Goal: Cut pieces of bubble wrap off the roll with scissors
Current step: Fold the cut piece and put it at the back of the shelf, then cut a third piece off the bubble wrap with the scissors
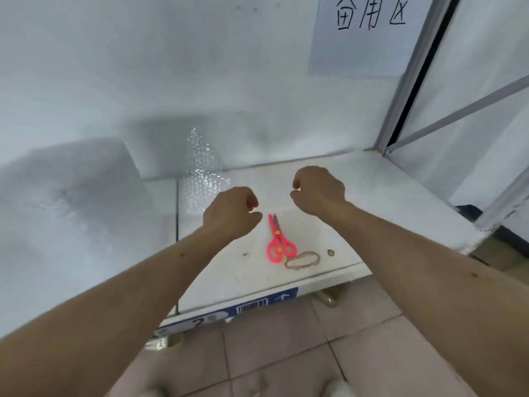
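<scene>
Head view: both hands hover over the white tabletop (329,173). Left hand (229,213) and right hand (317,190) have loosely curled fingers, grip released, holding nothing. Pink scissors (278,239) lie closed on the tabletop between and just below the hands, untouched. Bubble wrap (201,179) trails from the back wall onto the tabletop, beside the left hand.

Risk: the wrap is clear on white, so it's easy to misjudge its edge and cut crooked or miss it.

Roll itself not discernible; wrap outline is faint. Fingertips hidden behind knuckles.
</scene>
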{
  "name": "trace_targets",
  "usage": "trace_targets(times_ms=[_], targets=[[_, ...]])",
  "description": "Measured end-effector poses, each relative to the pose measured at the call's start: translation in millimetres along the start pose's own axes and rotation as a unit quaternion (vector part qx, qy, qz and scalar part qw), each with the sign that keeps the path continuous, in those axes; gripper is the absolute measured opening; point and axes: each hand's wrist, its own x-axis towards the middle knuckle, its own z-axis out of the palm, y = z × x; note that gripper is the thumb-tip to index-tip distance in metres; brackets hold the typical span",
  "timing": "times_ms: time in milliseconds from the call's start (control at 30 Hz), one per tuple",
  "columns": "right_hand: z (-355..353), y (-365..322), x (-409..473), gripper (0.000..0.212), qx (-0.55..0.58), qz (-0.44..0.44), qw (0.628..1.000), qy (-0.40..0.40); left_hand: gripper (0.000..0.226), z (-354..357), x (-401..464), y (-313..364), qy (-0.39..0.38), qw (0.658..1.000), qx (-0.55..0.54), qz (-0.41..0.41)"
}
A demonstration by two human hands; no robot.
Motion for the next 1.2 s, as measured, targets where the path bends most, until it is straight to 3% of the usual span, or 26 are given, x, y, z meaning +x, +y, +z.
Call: trace_targets(times_ms=[233, 467, 567, 700, 833, 1000, 1100, 1200], targets=[[39, -41, -14, 0.029, 0.034, -0.004, 0.998, -0.055, 0.023, 6, -33, -55, 0.014, 0.989, -0.111, -0.102], [76, -54, 25, 0.073, 0.192, 0.026, 0.971, -0.141, 0.03, 21, -16, -76, 0.029, 0.953, -0.255, -0.159], [87, -54, 41, 0.08, 0.249, 0.047, 0.955, -0.154, 0.029, 27, -7, -79, 0.018, 0.94, -0.292, -0.175], [97, -53, 53, 0.067, 0.314, 0.07, 0.936, -0.143, 0.024, 31, 1, -79, 0.015, 0.921, -0.338, -0.196], [99, -52, 52, 0.024, 0.335, 0.051, 0.933, -0.124, 0.032, 33, 1, -76, 0.018, 0.899, -0.377, -0.22], [80, -52, 22, 0.029, 0.375, 0.023, 0.92, -0.11, 0.047, 29, -8, -64, -0.008, 0.815, -0.515, -0.266], [61, -55, -6, 0.019, 0.412, 0.016, 0.902, -0.127, 0.046, 25, -14, -55, -0.021, 0.724, -0.616, -0.309], [51, -59, -27, 0.025, 0.443, 0.022, 0.889, -0.118, 0.037, 22, -17, -49, 0.003, 0.648, -0.683, -0.337]])
